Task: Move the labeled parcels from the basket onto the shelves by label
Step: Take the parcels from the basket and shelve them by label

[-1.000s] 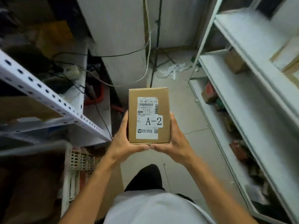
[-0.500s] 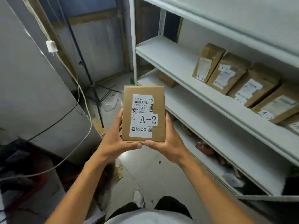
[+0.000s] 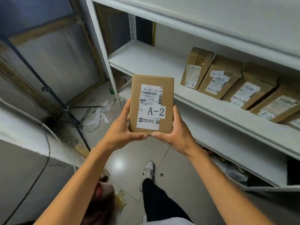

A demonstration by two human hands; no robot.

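A brown cardboard parcel (image 3: 168, 96) with a white shipping label and a large "A-2" sticker stands upright in front of me, held from below and at the sides. My left hand (image 3: 121, 130) grips its left edge and my right hand (image 3: 177, 133) grips its right edge, thumbs meeting under its bottom. To the right is a white shelf board (image 3: 146, 60) carrying a row of several brown parcels marked A-2; the nearest of them (image 3: 194, 69) leans at the row's left end. The basket is out of view.
The shelf unit's white upright post (image 3: 103, 51) stands just left of the held parcel. A black tripod stand (image 3: 65, 108) and white plastic scraps lie on the tiled floor to the left. A grey surface with a cable (image 3: 37, 168) fills the lower left. Lower shelves (image 3: 243, 159) hold clutter.
My view has swung from the left rack and floor round to the white shelf unit. The A-2 row has come closer. Both hands keep the same hold on the parcel.
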